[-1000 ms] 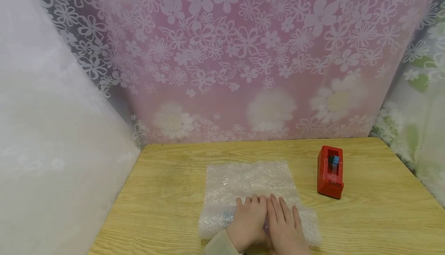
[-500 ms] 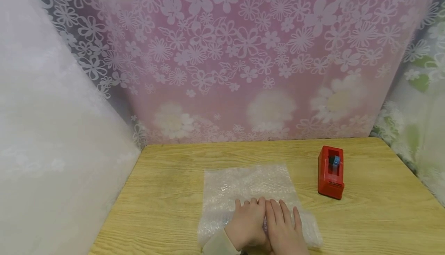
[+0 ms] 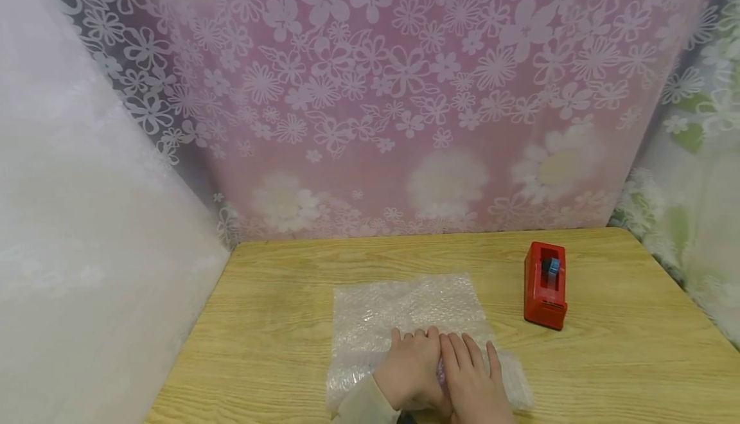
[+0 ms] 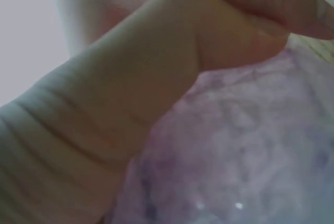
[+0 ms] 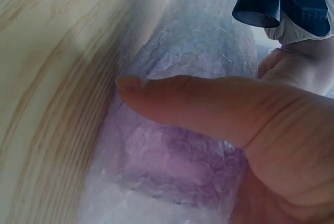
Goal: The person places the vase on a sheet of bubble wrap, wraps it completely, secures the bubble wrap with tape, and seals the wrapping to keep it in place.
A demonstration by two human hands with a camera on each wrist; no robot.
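Note:
A sheet of bubble wrap (image 3: pixel 405 308) lies on the table, its near part rolled round a purple and bluish thing whose kind I cannot make out. My left hand (image 3: pixel 409 366) grips the bubble-wrapped roll (image 5: pixel 167 166) from above, left of its middle. Right beside it, my right hand (image 3: pixel 475 376) holds the same roll, fingers stretched over the top. In the right wrist view the right thumb (image 5: pixel 182 101) lies across the roll's near side. Purple shows through the wrap in the left wrist view, below the left hand (image 4: pixel 135 83).
On the right of the wooden table (image 3: pixel 277 321) stands a red tape dispenser (image 3: pixel 545 286) with a blue-cored roll. Flowered pink cloth (image 3: pixel 358 122) hangs behind the table's back edge. White cloth (image 3: pixel 104 218) closes off the left side.
The far edge of the bubble wrap has come slightly nearer, and less blue shows left of my left hand. Both hands stay side by side on the roll. The head view has shifted slightly.

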